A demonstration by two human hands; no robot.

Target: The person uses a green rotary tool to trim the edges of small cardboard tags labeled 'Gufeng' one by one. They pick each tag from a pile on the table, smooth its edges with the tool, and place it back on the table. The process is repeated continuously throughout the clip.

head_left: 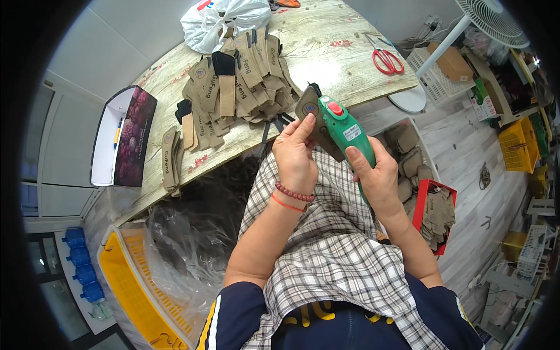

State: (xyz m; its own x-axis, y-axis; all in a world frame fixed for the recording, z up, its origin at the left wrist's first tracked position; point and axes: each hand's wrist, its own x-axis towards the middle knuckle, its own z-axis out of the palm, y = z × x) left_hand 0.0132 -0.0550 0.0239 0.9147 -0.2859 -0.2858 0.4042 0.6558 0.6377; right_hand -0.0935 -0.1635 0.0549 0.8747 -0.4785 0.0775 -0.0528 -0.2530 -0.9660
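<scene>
Here, by the table's [338,32] near edge, I see the left hand [296,160] pinching a tan strap [305,106], the right hand [379,181] wrapped round a green tool [350,125]; rightward of the table, a red box [420,203] holds tan pieces [437,214].

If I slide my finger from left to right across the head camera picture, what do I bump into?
Blue bottles → flowered box → pile of brown straps → left hand → green tool → red scissors → red box.

Green tool [350,131] partly hidden by right fingers [358,162]; white bag [224,26] cropped
</scene>
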